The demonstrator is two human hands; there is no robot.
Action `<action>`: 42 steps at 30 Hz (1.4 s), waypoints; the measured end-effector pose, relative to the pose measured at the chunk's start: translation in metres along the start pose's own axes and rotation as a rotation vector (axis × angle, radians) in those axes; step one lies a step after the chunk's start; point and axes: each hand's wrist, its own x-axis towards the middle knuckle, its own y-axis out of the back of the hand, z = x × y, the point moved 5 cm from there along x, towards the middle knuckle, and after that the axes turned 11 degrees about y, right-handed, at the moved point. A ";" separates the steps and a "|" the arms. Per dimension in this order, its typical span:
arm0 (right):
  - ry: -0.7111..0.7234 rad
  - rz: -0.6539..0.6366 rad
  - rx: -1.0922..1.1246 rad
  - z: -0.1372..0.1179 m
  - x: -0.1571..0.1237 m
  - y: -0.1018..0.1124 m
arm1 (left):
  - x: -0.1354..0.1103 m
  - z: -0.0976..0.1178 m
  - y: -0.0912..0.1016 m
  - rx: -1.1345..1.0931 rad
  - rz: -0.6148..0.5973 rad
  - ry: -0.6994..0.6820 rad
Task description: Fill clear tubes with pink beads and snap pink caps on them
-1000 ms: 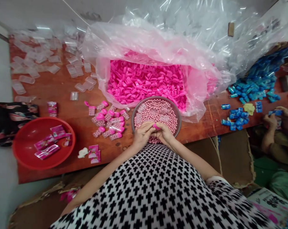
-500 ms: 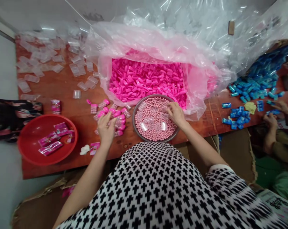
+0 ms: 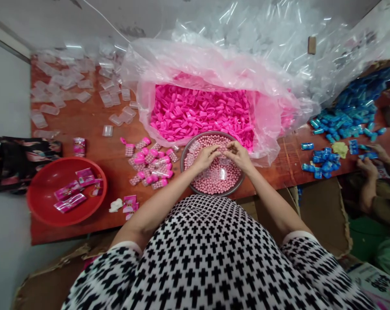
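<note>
My left hand point(image 3: 206, 157) and my right hand point(image 3: 240, 156) meet over a round grey bowl point(image 3: 182, 162) of small pink beads point(image 3: 210, 185). Both have their fingers closed around a small clear plastic container point(image 3: 222, 150), largely covered by the fingertips. Another clear container point(image 3: 222, 173) lies on the beads. To the left is a heap of bead-filled containers with bright pink caps point(image 3: 152, 161). Behind the bowl, an open plastic bag point(image 3: 227, 79) holds many loose pink caps point(image 3: 198, 112).
At left stand a red basin point(image 3: 36, 202) with several pink packets point(image 3: 68, 190) and a dark floral cloth point(image 3: 36, 148). Empty clear containers point(image 3: 62, 79) are scattered at back left. Blue pieces point(image 3: 346, 118) lie at right, near another person's hands point(image 3: 369, 165).
My left hand has left the heap of capped containers and moved right to the bowl, joining my right hand. My right hand has lifted slightly with the clear container.
</note>
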 end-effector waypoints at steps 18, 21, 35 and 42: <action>0.313 -0.416 -0.184 -0.050 -0.015 -0.016 | -0.030 0.000 0.014 -0.262 -0.236 0.099; 0.296 -0.422 -0.180 -0.047 -0.021 -0.020 | -0.034 0.004 0.012 -0.188 -0.261 0.067; 0.050 -0.031 -0.652 -0.012 0.086 0.030 | -0.038 -0.015 0.038 -0.402 0.035 0.255; -0.217 -0.008 -0.994 0.014 0.168 0.020 | -0.042 -0.005 0.037 -0.503 0.014 0.286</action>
